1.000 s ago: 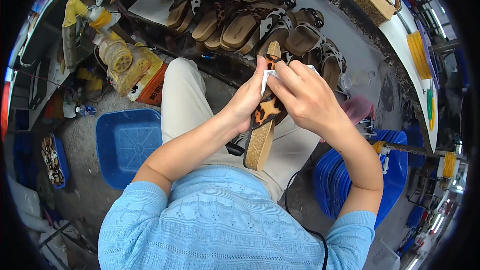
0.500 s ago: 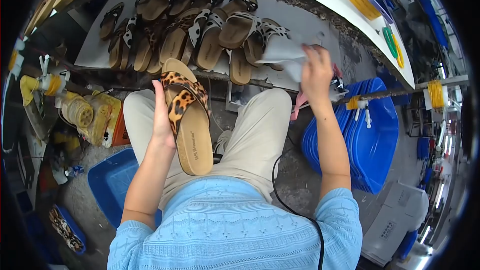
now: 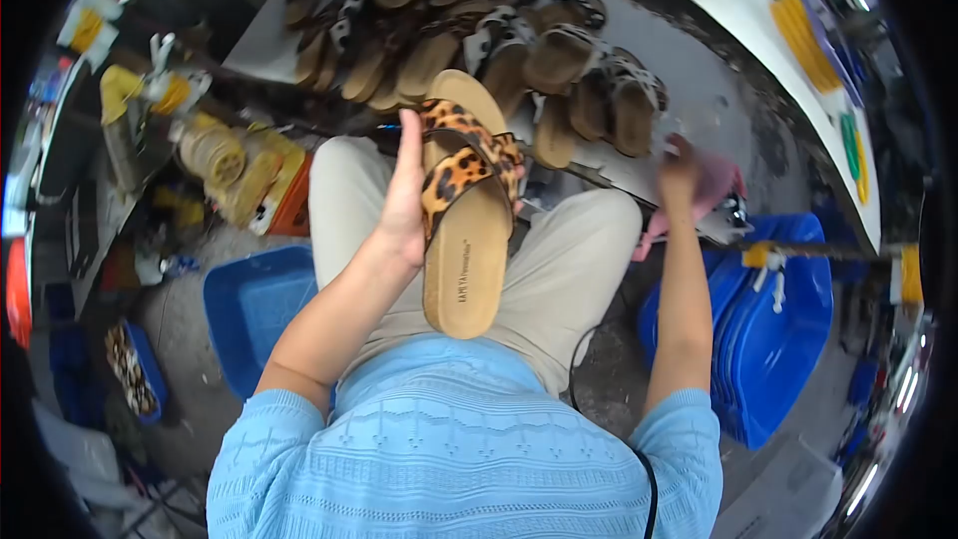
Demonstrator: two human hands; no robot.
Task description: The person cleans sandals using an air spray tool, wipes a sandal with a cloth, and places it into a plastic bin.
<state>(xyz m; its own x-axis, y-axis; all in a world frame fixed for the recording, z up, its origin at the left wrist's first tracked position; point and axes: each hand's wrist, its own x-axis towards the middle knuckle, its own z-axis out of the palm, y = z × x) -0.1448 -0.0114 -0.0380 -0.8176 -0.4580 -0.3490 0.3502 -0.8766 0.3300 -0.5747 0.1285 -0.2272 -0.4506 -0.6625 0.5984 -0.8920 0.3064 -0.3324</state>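
My left hand (image 3: 404, 210) is closed around the side of a leopard-print sandal (image 3: 466, 269), thumb on the near side and fingertips showing at the far side. The sandal is tilted above my lap, its tan footbed with printed lettering facing up and its crossed straps toward the shelf. My right hand (image 3: 679, 172) reaches out at the shelf's right end, beside a pink cloth (image 3: 715, 192). Motion smears its fingers, and whether they grip the cloth does not show. Several sandals (image 3: 561, 58) with spotted straps lie crowded on the shelf in front of me.
Stacked blue plastic tubs (image 3: 773, 339) stand at my right, and a blue basin (image 3: 239, 304) is on the floor at left. Beside my left knee are yellowish containers (image 3: 225, 165). A black cable (image 3: 654, 499) runs along my right side. A white tabletop (image 3: 763, 30) is at upper right.
My right hand has moved down and right to the pink cloth; the white sheet or cloth it held is no longer in it. The view has shifted, and my left hand still holds the sandal.
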